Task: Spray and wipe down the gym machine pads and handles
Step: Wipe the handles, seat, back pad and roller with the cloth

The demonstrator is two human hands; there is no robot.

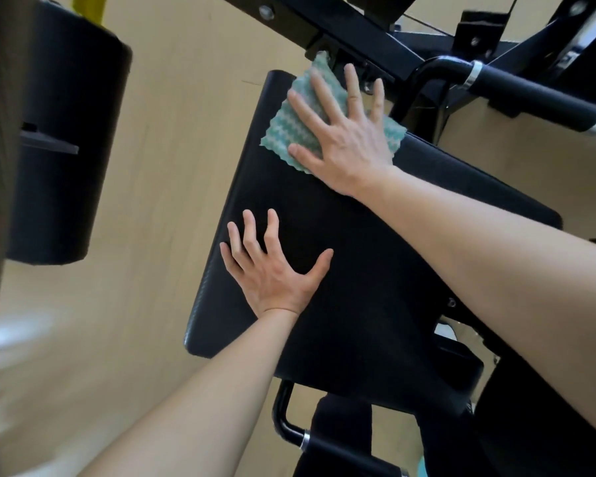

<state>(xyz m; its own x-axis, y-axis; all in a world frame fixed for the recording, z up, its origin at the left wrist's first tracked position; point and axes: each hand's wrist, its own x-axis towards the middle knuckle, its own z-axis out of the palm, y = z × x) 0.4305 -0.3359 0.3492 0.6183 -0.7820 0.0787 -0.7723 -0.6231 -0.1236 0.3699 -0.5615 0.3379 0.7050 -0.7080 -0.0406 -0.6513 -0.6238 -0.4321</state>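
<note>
A large black pad [375, 270] of the gym machine fills the middle of the view. My right hand [341, 139] presses a green and white patterned cloth [289, 122] flat against the pad's far corner, fingers spread and straight. Nearer to me, my left hand [272, 266] rests flat on the pad's left part with its fingers splayed, holding nothing. A black handle with silver rings [530, 94] sticks out at the upper right. Another black handle [324, 442] shows below the pad's near edge. No spray bottle is in view.
The black machine frame [358, 25] with bolts crosses the top. A black roller pad [62, 139] hangs at the left, with a yellow strap [88, 6] above it. Pale wooden floor [169, 166] lies beneath everything.
</note>
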